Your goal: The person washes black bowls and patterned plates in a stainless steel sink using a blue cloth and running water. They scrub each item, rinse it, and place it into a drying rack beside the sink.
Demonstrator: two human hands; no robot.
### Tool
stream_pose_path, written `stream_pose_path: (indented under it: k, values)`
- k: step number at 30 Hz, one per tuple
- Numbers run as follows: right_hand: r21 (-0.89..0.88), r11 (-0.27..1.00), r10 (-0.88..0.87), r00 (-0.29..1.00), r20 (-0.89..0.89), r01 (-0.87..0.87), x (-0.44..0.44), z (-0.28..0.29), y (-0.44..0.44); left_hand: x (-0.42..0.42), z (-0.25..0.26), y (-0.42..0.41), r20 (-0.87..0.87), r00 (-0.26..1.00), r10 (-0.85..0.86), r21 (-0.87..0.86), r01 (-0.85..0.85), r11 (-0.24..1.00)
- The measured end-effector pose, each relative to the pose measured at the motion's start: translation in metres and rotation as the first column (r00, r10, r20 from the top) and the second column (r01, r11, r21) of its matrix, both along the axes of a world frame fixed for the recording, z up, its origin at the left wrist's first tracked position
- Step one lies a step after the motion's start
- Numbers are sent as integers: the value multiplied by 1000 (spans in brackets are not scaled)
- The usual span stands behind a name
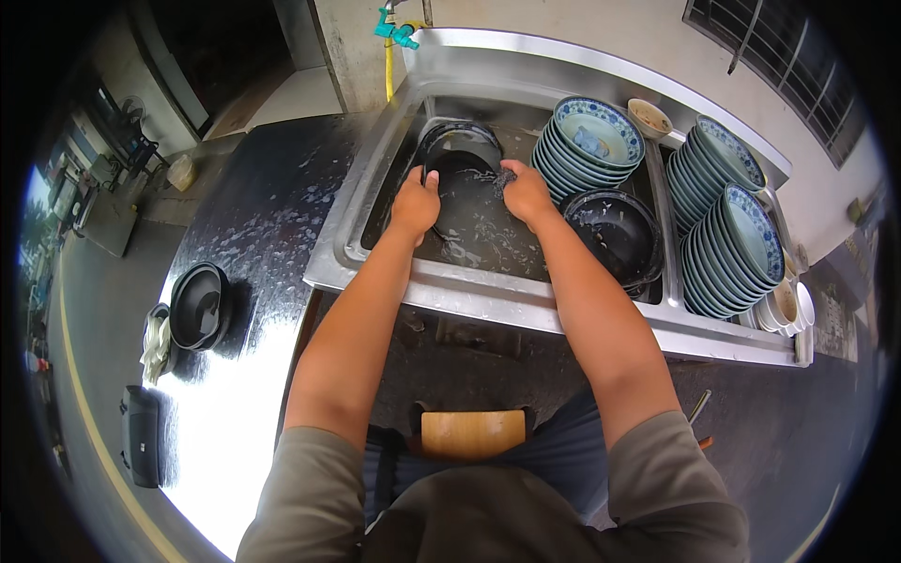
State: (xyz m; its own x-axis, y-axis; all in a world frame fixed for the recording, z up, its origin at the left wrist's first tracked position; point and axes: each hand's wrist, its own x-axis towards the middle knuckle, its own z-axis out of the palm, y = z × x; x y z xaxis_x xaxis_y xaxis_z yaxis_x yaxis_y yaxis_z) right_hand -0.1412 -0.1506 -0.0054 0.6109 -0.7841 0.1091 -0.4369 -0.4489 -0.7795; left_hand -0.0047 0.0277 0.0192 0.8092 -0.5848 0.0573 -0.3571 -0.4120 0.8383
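Note:
My left hand (415, 204) grips the side of a black bowl (461, 160) that sits in the sink's murky, sudsy water. My right hand (526, 193) is closed around a dark mesh scouring pad (504, 181), close to the bowl's right side. The bowl's lower part blends into the water, so its full outline is hard to make out. Both hands are over the left part of the stainless-steel sink (479, 276). Right of my right forearm, more black bowls (612, 236) lie nested, their inside wet with bits of residue.
Tall stacks of blue-patterned bowls (588, 141) (732, 246) stand in and beside the sink. A small bowl (649, 117) rests on the back ledge, below the wall. White cups (781, 306) crowd the right end. Black bowls (199, 306) and a dark speaker-like case (141, 436) occupy the wet left table. A teal tap (396, 32) is behind.

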Motion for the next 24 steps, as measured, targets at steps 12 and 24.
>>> stream_pose_path:
  k: [12, 24]
  values:
    - [575, 816, -99, 962, 253, -67, 9, 20, 28, -5, 27, 4, -246, 969, -22, -580, -129, 804]
    - [70, 997, -21, 985, -170, 34, 2, 14, 21, 3, 26, 6, -409, 906, -112, -413, -75, 908]
